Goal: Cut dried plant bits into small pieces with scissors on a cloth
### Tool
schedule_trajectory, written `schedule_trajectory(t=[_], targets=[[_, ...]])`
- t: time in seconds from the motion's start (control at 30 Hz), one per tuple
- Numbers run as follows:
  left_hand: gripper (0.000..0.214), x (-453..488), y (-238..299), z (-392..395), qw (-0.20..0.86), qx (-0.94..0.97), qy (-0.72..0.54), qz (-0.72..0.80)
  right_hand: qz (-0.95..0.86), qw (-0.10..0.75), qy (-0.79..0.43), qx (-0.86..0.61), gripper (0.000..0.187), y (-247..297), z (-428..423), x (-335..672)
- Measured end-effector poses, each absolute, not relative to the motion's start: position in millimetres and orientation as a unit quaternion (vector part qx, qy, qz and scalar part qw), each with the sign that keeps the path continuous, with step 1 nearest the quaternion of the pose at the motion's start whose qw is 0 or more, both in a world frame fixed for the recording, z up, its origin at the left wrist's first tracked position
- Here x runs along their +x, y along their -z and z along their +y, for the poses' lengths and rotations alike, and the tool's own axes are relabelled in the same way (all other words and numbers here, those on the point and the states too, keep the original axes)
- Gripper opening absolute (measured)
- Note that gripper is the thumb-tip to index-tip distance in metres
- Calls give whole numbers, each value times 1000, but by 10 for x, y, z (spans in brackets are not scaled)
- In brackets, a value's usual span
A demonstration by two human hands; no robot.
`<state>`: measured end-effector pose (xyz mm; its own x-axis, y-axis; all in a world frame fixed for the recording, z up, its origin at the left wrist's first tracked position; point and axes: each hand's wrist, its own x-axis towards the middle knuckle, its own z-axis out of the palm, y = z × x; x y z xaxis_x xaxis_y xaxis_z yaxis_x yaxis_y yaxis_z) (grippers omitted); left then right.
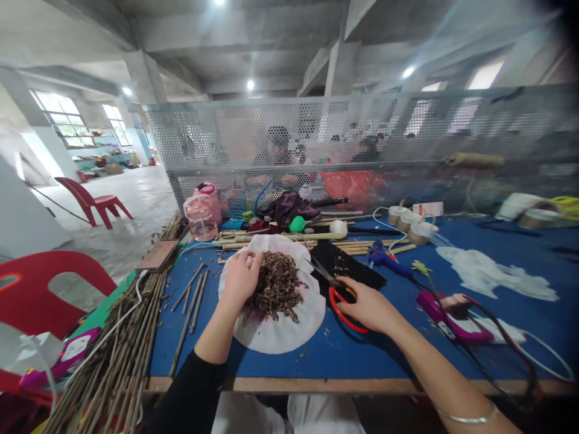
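A white paper plate [275,337] lies on the blue table [362,355] with a heap of brown chopped twig bits [275,286] on it. My left hand [239,278] rests on the left side of that heap, fingers curled down into the bits. My right hand [368,306] lies to the right of the plate, fingers through the handles of red-handled scissors [341,301]. The scissor blades point up and left over a black sheet [348,265].
Long thin sticks [122,355] lie bundled along the table's left edge, with more across the back. A blue glue gun [384,259], a pink tool with cables [452,313], tape rolls [411,223] and a pink bottle [203,211] stand around. People sit behind a perforated screen [362,138]. Red chairs [97,202] stand left.
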<state>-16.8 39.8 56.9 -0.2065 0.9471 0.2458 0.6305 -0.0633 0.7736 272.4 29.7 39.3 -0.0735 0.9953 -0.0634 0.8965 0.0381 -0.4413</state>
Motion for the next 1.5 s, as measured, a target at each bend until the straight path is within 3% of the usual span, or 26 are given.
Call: schedule_trajectory(t=[0.13,0.33,0.6,0.67,0.9,1.23,1.33,1.5], targets=[[68,-85,-571,301,141,632,-277,710,-639,214,-448,-587,47,-537,129,2619],[56,1,-462,397,135,648,-313,681,-565,165,-645,-488,63,-683,-30,2351],[72,-53,-350,354,165,667,-422,591,-570,75,-636,-515,65,-839,183,2108],[66,-65,-319,351,160,657,-443,588,-568,82,-637,-515,63,-841,217,2021],[14,-40,-300,384,129,665,-433,594,-566,105,-633,-517,63,-758,319,1786],[17,-78,-266,370,171,642,-422,617,-777,186,-398,-450,60,-624,298,1765],[15,-100,-257,390,178,601,-460,629,-734,179,-456,-471,59,-643,262,1831],[24,-114,-222,429,222,551,-515,617,-555,91,-650,-510,65,-699,168,1982]])
